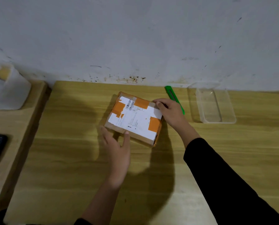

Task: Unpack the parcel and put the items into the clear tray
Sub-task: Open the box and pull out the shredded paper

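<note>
Braced parcel (134,117) with flat, open left hand (117,148) — gripped its far corner with right hand (169,112) — likely to steady it.

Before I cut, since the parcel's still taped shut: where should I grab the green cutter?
Probably its middle, pinched across the narrow sides from above with the right hand: the green cutter lies flat, long and slim, just behind that hand, beside the parcel.
</note>
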Action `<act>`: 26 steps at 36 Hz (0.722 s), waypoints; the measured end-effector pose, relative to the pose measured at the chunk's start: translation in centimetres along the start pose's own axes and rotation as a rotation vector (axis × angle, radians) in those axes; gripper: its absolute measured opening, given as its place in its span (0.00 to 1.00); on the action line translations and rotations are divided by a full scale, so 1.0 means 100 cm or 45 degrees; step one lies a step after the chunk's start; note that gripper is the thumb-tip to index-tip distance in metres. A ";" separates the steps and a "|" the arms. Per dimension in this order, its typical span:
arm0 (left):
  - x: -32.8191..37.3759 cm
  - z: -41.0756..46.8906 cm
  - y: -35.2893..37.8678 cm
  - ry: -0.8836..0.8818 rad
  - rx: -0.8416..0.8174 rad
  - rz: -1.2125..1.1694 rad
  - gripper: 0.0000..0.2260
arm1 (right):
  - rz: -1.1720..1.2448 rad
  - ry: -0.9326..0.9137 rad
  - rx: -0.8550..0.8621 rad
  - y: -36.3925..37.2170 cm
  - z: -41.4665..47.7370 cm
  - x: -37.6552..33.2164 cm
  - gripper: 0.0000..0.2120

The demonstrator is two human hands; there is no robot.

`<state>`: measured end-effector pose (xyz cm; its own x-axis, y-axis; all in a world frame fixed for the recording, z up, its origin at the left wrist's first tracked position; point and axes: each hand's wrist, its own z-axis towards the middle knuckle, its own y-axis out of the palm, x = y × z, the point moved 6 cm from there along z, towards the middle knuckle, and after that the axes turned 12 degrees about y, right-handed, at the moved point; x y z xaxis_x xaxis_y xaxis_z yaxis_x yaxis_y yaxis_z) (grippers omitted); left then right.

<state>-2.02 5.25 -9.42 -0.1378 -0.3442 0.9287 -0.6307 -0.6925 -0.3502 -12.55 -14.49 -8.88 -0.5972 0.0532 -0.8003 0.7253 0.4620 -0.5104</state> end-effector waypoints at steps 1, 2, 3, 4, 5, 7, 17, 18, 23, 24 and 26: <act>0.000 -0.005 0.006 0.000 -0.030 -0.067 0.36 | -0.011 -0.004 0.003 0.001 -0.002 -0.001 0.12; 0.001 -0.008 0.011 0.015 -0.058 -0.115 0.35 | -0.022 -0.004 0.015 0.000 -0.005 0.000 0.12; 0.002 -0.010 0.014 0.016 -0.085 -0.140 0.34 | -0.029 0.000 0.030 -0.001 -0.009 0.002 0.11; 0.002 -0.009 0.014 0.003 -0.101 -0.154 0.34 | -0.016 0.019 0.042 -0.003 -0.013 0.005 0.11; 0.000 -0.006 0.013 -0.021 -0.113 -0.172 0.33 | 0.008 0.043 0.053 -0.006 -0.019 0.010 0.11; -0.004 0.002 0.009 -0.057 -0.167 -0.245 0.30 | 0.088 0.090 0.071 -0.011 -0.037 0.021 0.09; 0.013 0.034 0.002 0.103 -0.115 0.191 0.15 | 0.306 0.153 0.122 0.019 -0.159 0.065 0.08; 0.016 0.032 0.000 0.133 -0.059 0.267 0.15 | 0.307 0.129 0.146 0.016 -0.160 0.063 0.07; 0.016 0.001 -0.009 0.257 0.059 0.463 0.19 | 0.324 0.003 0.389 -0.025 -0.128 0.048 0.04; 0.013 -0.010 -0.009 0.230 0.077 0.451 0.21 | 0.301 -0.003 0.413 -0.032 -0.116 0.045 0.05; 0.007 -0.034 -0.008 0.108 0.123 0.356 0.25 | 0.237 0.001 0.376 -0.038 -0.090 0.039 0.11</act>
<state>-4.20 7.73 -8.09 -0.3616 -0.4785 0.8002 -0.4846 -0.6367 -0.5998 -20.72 -8.11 -7.22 -0.4458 0.1132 -0.8879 0.8894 0.1683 -0.4250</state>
